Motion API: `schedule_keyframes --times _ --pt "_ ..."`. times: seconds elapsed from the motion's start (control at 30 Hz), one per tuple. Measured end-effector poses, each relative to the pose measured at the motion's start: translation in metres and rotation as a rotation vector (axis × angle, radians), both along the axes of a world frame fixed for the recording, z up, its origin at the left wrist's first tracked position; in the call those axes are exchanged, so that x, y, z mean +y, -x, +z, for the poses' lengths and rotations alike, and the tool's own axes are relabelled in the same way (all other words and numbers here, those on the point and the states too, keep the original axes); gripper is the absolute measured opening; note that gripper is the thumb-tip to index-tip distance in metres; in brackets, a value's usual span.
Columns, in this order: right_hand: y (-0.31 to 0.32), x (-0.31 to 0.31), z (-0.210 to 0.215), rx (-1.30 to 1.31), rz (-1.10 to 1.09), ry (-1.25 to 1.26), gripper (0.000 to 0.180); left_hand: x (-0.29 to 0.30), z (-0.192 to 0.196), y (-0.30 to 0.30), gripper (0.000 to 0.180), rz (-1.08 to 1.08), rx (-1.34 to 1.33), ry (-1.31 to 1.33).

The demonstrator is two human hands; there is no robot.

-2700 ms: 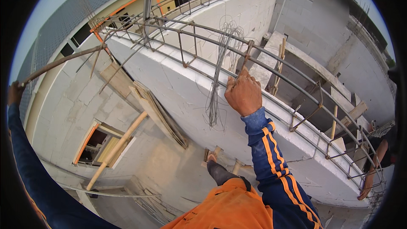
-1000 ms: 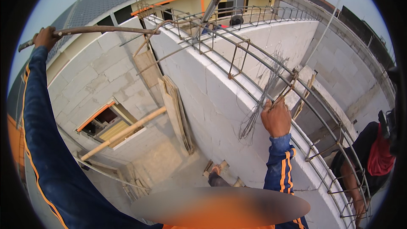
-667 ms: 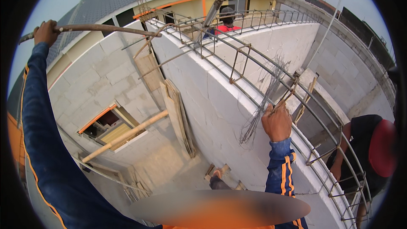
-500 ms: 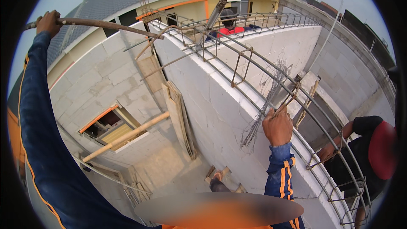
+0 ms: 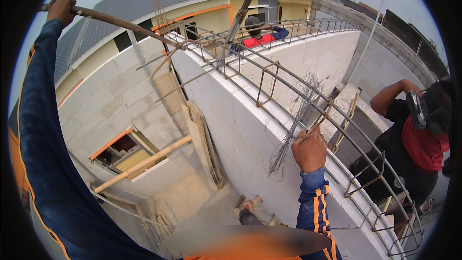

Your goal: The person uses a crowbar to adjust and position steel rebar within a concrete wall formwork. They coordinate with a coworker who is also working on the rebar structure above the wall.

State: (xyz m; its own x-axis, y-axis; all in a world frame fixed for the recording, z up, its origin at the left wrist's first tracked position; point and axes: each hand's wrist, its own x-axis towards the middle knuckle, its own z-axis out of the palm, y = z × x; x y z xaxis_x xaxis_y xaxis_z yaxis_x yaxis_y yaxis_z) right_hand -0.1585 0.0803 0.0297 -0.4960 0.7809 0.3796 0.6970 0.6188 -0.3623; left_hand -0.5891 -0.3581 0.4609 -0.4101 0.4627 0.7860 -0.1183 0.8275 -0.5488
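My left hand (image 5: 61, 9) is raised high at the upper left, closed around the end of a long rusty steel bar (image 5: 126, 25) that slopes down toward the corner of the block wall. My right hand (image 5: 309, 150) grips a rod of the rebar cage (image 5: 288, 94) lying along the top of the white block wall (image 5: 240, 135). A bundle of thin tie wire (image 5: 294, 123) hangs over the cage just left of that hand. Both arms wear blue sleeves with orange stripes.
A person in red and a dark cap (image 5: 257, 31) works at the far end of the wall. Another person in black and red (image 5: 414, 135) stands at right beside the cage. Far below lie a window opening (image 5: 122, 149), a wooden pole (image 5: 144, 163) and leaning planks (image 5: 202, 144).
My left hand with the bar has risen higher in the picture. My right hand stays on the cage. The person at right has leaned in closer, and the far person has come into view.
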Motion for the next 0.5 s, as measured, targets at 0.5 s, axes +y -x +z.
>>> schedule_keyframes --times 0.5 --pt "0.0 0.0 -0.001 0.038 0.016 -0.036 0.046 -0.02 -0.058 -0.023 0.021 0.057 -0.107 -0.133"
